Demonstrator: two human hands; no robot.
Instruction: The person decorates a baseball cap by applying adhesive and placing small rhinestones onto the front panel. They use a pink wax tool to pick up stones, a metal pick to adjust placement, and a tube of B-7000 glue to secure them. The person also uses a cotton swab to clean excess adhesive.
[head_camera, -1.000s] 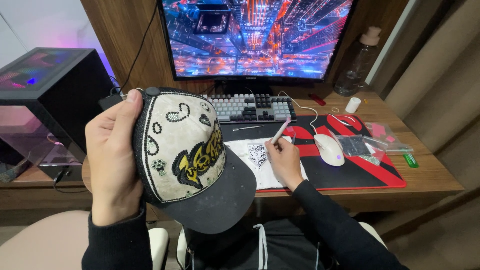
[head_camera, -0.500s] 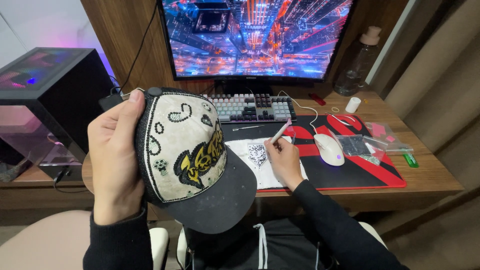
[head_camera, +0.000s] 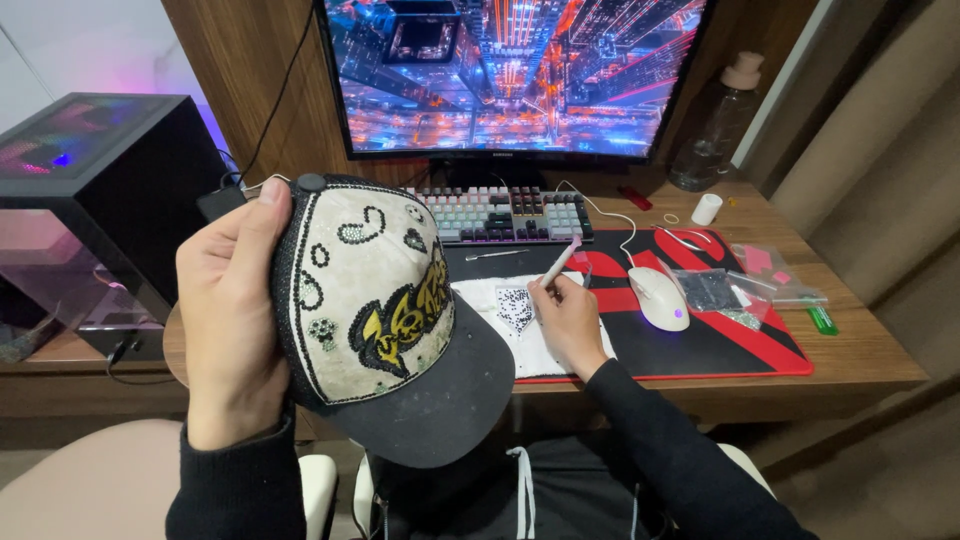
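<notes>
Head view: left hand (head_camera: 232, 320) clamps rhinestone-studded domed cap (head_camera: 385, 320); right hand (head_camera: 567, 320) pinches slim white pen (head_camera: 558, 262).

Your left grip (head_camera: 232, 320) holds up a cream, rhinestone-studded cap (head_camera: 385, 310) with a black brim, thumb on its crown. Your right grip (head_camera: 568, 322) pinches a white pen tool (head_camera: 558, 264), its tip raised, and rests on a white cloth (head_camera: 535, 335) with a dark gem patch just left of it. A white mouse (head_camera: 659, 297) lies just right of that grip on the table (head_camera: 860, 355); a keyboard (head_camera: 505, 214) sits beyond it.
</notes>
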